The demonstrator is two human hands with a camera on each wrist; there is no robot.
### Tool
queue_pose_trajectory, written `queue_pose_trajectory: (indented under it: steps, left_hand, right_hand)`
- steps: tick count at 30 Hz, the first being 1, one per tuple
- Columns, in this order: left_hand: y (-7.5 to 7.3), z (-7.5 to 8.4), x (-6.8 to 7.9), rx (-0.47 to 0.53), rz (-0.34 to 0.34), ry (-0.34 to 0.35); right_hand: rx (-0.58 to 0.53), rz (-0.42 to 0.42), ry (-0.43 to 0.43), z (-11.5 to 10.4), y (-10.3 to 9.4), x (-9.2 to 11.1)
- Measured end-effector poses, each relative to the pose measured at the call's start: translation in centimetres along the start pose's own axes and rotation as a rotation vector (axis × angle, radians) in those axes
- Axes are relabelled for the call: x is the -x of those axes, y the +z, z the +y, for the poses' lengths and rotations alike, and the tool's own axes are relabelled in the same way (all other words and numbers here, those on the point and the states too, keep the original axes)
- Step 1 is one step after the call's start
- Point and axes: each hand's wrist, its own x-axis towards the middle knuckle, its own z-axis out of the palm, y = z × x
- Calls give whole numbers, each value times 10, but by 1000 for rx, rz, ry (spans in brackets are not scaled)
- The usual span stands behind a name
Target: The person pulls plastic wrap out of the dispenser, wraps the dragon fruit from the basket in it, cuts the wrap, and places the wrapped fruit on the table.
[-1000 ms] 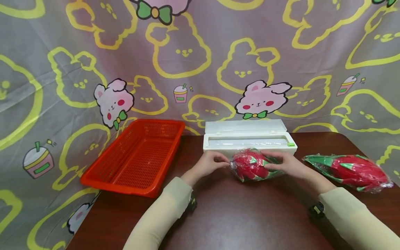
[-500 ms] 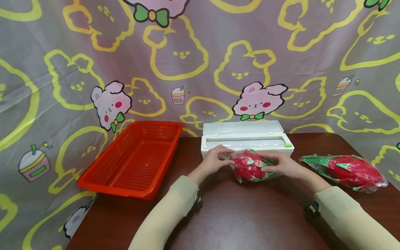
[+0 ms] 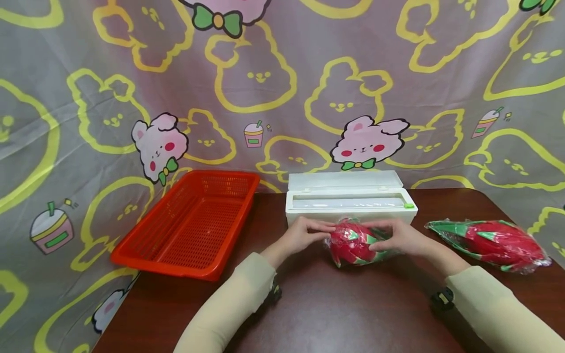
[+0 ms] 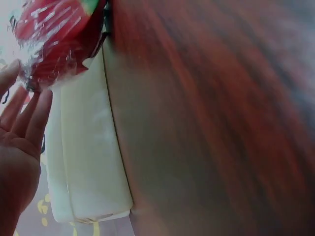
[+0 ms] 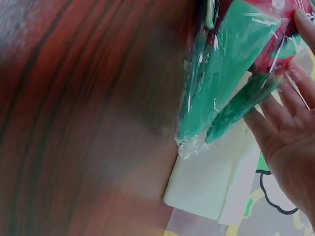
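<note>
A red dragon fruit (image 3: pixel 350 245) with green leaf tips, covered in clear plastic film, is between both hands at the middle of the table. My left hand (image 3: pixel 301 238) grips its left end; in the left wrist view the thumb and fingers close on the crinkled film (image 4: pixel 30 73) there. My right hand (image 3: pixel 402 239) holds the other side, thumb in front and fingers behind. Long green leaves (image 5: pixel 224 69) under film stick out below that hand in the right wrist view. Directly behind the fruit stands a white cling film box (image 3: pixel 304 214), its lid (image 3: pixel 346 180) raised.
A second wrapped dragon fruit (image 3: pixel 499 240) lies on the right of the brown table (image 3: pixel 344 304). At the left stands a red plastic basket (image 3: pixel 176 269) with a perforated floor. A patterned curtain (image 3: pixel 282 63) hangs behind the table. The box has a green slider (image 3: pixel 409 206) at its right end.
The left hand has released the film end, opened, then closed again farther over the fruit's left side. The fruit has turned slightly and come a little nearer. The right hand keeps its hold.
</note>
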Motion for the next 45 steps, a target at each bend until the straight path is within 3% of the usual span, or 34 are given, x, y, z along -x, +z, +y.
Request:
queue_pose_trajectory:
  steps: [9, 15, 18, 24, 34, 40, 45]
  left_hand:
    - [-4, 0, 8, 74, -35, -86]
    - [-6, 0, 7, -29, -42, -2]
    - [-5, 2, 8, -75, -89, 55]
    - [-3, 4, 13, -143, -185, 47]
    - [-4, -1, 9, -102, -129, 1]
    - [-8, 1, 7, -132, -141, 15]
    - [-10, 5, 10, -146, -154, -13]
  right_hand:
    - [44, -84, 10, -7, 0, 0]
    - [73, -113, 4, -10, 1, -6]
    - [84, -126, -5, -12, 2, -8]
    - [89, -154, -47, -14, 4, -14]
    - [127, -170, -99, -20, 4, -18]
    - [143, -167, -40, -21, 5, -18]
    - [156, -177, -14, -25, 5, -18]
